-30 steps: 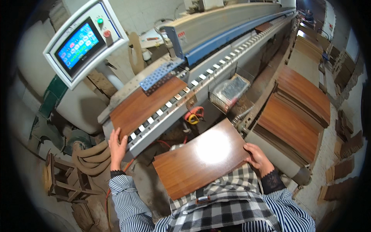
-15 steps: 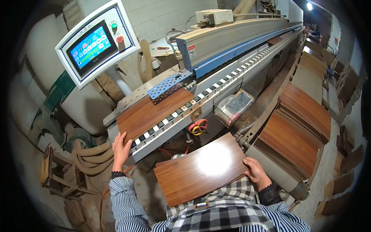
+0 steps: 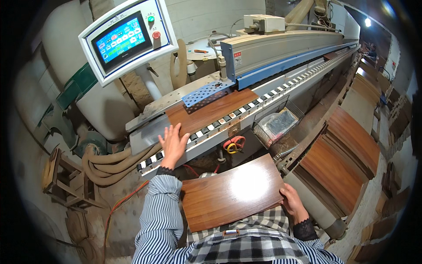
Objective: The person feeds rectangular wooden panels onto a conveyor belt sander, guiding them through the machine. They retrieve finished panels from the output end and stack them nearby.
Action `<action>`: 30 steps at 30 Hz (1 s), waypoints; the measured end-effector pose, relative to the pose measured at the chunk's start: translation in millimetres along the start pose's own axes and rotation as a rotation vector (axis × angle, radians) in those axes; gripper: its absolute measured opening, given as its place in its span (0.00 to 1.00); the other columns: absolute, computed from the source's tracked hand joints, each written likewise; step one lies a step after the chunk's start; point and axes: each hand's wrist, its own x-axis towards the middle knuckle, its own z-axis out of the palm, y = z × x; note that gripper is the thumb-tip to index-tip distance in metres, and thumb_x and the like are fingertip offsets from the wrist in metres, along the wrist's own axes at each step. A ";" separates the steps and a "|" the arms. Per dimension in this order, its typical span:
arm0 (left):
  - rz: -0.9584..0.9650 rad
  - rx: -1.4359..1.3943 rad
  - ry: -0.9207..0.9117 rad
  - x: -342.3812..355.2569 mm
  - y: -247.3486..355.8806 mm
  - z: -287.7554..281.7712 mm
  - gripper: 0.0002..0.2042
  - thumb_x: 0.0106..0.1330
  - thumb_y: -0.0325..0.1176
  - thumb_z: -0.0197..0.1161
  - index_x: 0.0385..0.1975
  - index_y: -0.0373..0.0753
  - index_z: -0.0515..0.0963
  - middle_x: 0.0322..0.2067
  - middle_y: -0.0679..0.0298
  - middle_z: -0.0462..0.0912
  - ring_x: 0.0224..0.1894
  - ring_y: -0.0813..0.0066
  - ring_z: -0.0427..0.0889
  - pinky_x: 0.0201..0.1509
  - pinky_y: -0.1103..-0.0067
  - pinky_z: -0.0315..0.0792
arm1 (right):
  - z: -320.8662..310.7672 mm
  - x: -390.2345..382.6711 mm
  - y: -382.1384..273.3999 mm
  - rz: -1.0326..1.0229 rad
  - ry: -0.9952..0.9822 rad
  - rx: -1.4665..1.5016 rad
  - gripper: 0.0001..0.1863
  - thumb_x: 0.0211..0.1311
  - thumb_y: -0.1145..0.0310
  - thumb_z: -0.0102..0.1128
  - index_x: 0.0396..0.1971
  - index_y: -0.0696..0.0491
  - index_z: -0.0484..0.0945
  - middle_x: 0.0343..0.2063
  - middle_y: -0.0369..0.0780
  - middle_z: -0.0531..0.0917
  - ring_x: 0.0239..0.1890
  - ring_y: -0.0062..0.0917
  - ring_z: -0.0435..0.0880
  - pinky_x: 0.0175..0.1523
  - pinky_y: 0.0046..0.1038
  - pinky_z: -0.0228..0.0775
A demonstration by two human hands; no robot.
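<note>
My left hand (image 3: 174, 144) is open, its fingers spread at the near end of a reddish-brown wood-grain board (image 3: 211, 108). That board lies flat on the feed bed of a long machine, partly under a blue perforated plate (image 3: 206, 93), beside the chain track of black and white pads (image 3: 214, 126). In front of my body, a second glossy wood-grain panel (image 3: 211, 198) rests over my checked apron (image 3: 246, 248). My right hand (image 3: 293, 203) is closed round its right edge, thumb on top; the fingers beneath are partly hidden. A bright glare covers the panel's middle.
A control screen on a post (image 3: 123, 42) stands at the far left. Under the track hang a wire basket (image 3: 279, 127) and red and yellow cable loops (image 3: 234, 144). Stacked panels (image 3: 329, 167) lie on a roller conveyor at right. Thick hoses (image 3: 105, 169) and a wooden stool (image 3: 66, 180) are at left.
The board on the machine has slid along the track, further under the blue plate. My left hand has followed it forward and right. My right hand still holds the panel; the view has shifted.
</note>
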 end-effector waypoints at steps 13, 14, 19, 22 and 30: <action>0.129 -0.958 0.089 -39.0 -44.3 -37.1 0.26 0.69 0.35 0.57 0.65 0.34 0.63 0.62 0.52 0.70 0.65 0.66 0.68 0.66 0.74 0.62 | 3.9 -15.9 -20.1 -0.239 -0.140 0.222 0.26 0.68 0.62 0.55 0.60 0.61 0.66 0.46 0.40 0.82 0.39 0.26 0.84 0.39 0.27 0.79; 0.144 -0.961 0.096 -53.0 -48.6 -47.5 0.26 0.69 0.34 0.57 0.65 0.35 0.63 0.62 0.53 0.70 0.65 0.66 0.68 0.67 0.73 0.61 | 6.7 -10.7 -25.8 -0.269 -0.168 0.230 0.27 0.68 0.61 0.55 0.60 0.61 0.65 0.46 0.40 0.81 0.40 0.26 0.84 0.39 0.27 0.78; 0.277 -0.532 0.074 -121.5 -44.7 -89.7 0.30 0.63 0.41 0.62 0.65 0.39 0.65 0.67 0.54 0.64 0.70 0.58 0.58 0.72 0.66 0.52 | 75.1 25.7 -61.1 -0.327 -0.194 0.203 0.24 0.70 0.63 0.51 0.61 0.59 0.65 0.45 0.40 0.82 0.38 0.23 0.84 0.38 0.26 0.80; 0.323 -0.187 0.002 -139.1 -53.2 -88.2 0.33 0.60 0.50 0.63 0.65 0.45 0.67 0.69 0.54 0.58 0.73 0.53 0.49 0.74 0.59 0.42 | 111.2 64.7 -65.5 -0.291 -0.260 0.152 0.22 0.71 0.65 0.49 0.60 0.60 0.66 0.44 0.41 0.82 0.34 0.23 0.85 0.38 0.25 0.82; 0.117 -0.007 0.106 -118.2 -98.3 -75.4 0.30 0.61 0.49 0.63 0.61 0.43 0.71 0.66 0.51 0.63 0.71 0.52 0.56 0.74 0.58 0.43 | 183.7 106.8 -72.5 0.010 -0.385 0.492 0.21 0.72 0.58 0.51 0.56 0.56 0.69 0.51 0.47 0.79 0.49 0.34 0.82 0.52 0.31 0.77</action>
